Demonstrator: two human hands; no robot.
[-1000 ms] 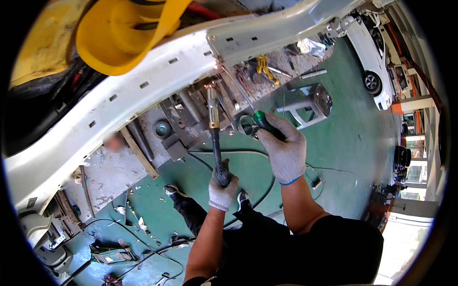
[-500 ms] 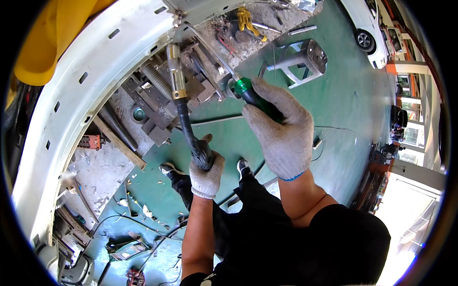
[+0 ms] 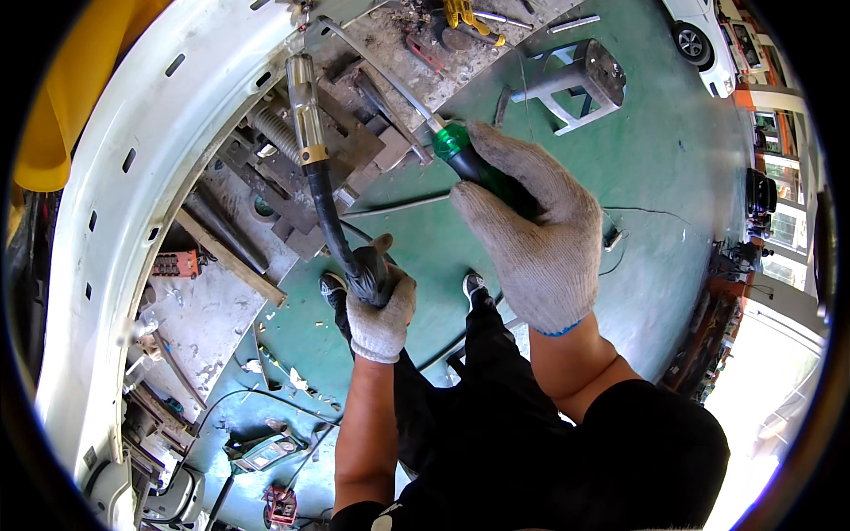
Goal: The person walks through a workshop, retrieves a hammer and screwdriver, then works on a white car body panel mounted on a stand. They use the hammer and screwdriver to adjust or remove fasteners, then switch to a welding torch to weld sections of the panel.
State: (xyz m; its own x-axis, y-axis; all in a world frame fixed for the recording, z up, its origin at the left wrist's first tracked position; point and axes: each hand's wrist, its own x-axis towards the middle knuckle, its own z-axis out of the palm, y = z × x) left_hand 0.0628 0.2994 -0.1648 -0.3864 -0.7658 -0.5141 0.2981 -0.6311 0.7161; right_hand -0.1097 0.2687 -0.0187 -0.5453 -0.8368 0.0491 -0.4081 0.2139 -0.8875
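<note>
My gloved left hand [image 3: 382,310] is wrapped round the black handle of a welding torch [image 3: 323,199]. Its metal nozzle points up, close to the lower edge of a curved white car body panel [image 3: 115,208]. In my gloved right hand [image 3: 549,234] is a screwdriver [image 3: 453,142] with a green and black handle, gripped between thumb and fingers. The long shaft slants up and left, its tip near the panel edge just beyond the nozzle. Whether the tip touches the panel I cannot tell.
Below the panel, a littered workbench [image 3: 199,323] carries metal blocks, a spring and yellow-handled pliers [image 3: 462,16]. A grey stool [image 3: 575,84] stands on the green floor [image 3: 655,168]. Cables and a green-and-white device [image 3: 266,451] lie at lower left. A white car [image 3: 704,18] is parked far right.
The view has shifted, so the panel and bench sit higher and further left. The torch nozzle and screwdriver tip stay near the panel edge; both grips are unchanged.
</note>
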